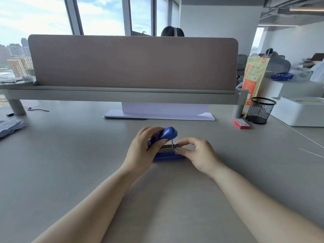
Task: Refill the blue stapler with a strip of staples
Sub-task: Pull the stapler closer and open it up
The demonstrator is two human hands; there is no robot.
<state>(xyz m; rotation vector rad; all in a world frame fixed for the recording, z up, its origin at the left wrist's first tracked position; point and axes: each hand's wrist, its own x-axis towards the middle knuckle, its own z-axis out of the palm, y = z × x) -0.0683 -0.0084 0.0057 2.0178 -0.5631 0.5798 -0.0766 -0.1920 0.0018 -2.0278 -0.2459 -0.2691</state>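
Observation:
The blue stapler [169, 135] rests on the grey desk [70, 155] in the middle of the view, its top lid swung up and back so the metal staple channel lies exposed. My left hand [143, 151] grips the raised lid and the rear of the stapler. My right hand [198, 155] pinches a silver strip of staples [177, 146] between thumb and forefinger at the front end of the channel. The strip's far part lies along the channel. The stapler's blue base [168, 157] shows below my fingers.
A red staple box [241, 123] lies at the right, beside a black mesh pen cup [260, 110] and a white box [301, 111]. A stack of white paper [161, 114] sits under the desk divider [133, 62]. Folded cloth [10, 126] lies at the left edge.

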